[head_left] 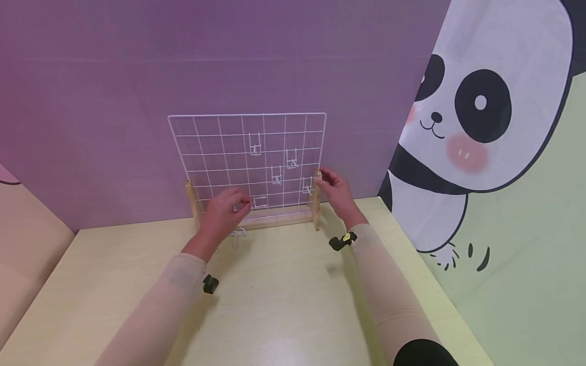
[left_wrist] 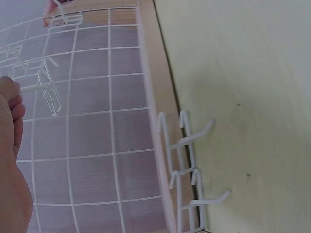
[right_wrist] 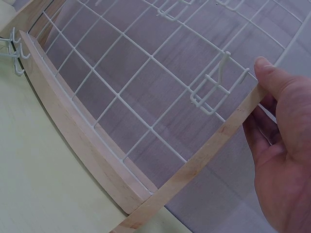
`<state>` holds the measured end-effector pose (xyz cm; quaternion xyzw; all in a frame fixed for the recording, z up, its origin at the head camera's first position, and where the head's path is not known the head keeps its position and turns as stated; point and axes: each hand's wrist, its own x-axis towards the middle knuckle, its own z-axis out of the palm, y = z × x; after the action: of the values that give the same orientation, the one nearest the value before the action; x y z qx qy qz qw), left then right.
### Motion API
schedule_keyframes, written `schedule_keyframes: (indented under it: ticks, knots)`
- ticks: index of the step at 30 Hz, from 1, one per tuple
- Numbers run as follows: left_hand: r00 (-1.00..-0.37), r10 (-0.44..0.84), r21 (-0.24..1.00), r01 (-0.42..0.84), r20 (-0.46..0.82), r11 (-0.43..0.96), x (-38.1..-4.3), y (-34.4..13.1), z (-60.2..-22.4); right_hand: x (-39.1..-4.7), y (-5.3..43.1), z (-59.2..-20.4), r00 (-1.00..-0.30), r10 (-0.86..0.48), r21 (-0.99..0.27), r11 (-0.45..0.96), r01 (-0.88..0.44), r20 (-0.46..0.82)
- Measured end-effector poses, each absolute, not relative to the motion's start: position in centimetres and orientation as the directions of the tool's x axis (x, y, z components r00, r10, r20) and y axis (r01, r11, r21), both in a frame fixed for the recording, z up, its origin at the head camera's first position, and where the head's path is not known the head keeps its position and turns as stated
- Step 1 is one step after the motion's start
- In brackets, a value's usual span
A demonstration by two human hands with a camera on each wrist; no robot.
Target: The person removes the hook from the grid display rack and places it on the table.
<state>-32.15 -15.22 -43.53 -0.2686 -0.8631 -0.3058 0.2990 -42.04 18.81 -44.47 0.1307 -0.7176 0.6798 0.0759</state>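
A white wire grid panel (head_left: 229, 152) stands upright in a wooden base (head_left: 274, 219). My left hand (head_left: 226, 211) pinches a white wire hook (left_wrist: 49, 92) by its end, close in front of the lower part of the grid. With thumb and fingers on either side, my right hand (right_wrist: 286, 126) grips the upper end of the right wooden post (right_wrist: 209, 145). Just beside that hand, a hook (right_wrist: 212, 90) hangs on the grid. Other hooks hang higher up, one of them a wire hook (head_left: 255, 146) near the middle.
Two loose hooks (left_wrist: 187, 165) lie against the front of the base at the left, above the pale tabletop (head_left: 274, 305). Behind the grid rises a purple backdrop (head_left: 114, 127). A panda picture (head_left: 540, 117) covers the wall on the right.
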Motion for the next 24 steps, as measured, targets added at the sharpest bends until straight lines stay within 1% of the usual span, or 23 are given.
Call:
schedule_keyframes:
  ticks: [6, 13, 18, 24]
  knots:
    - [-0.706, 0.289, 0.377, 0.625, 0.647, 0.684, -31.9, -15.1, -44.5, -42.1, 18.8, -44.5, -0.948, -0.083, -0.95, 0.03, -0.31, 0.306]
    - [-0.751, 0.292, 0.399, 0.588, 0.592, 0.703, -31.6, -14.9, -45.1, -41.8, 18.8, -44.5, -0.949, -0.084, -0.949, 0.053, -0.309, 0.304]
    - [-0.771, 0.295, 0.412, 0.572, 0.564, 0.709, -31.6, -14.9, -45.7, -41.7, 18.9, -44.5, -0.949, -0.09, -0.95, 0.046, -0.307, 0.303]
    - [-0.799, 0.288, 0.454, 0.552, 0.528, 0.699, -31.7, -15.0, -46.8, -41.5, 18.9, -44.3, -0.95, -0.087, -0.952, 0.038, -0.303, 0.299]
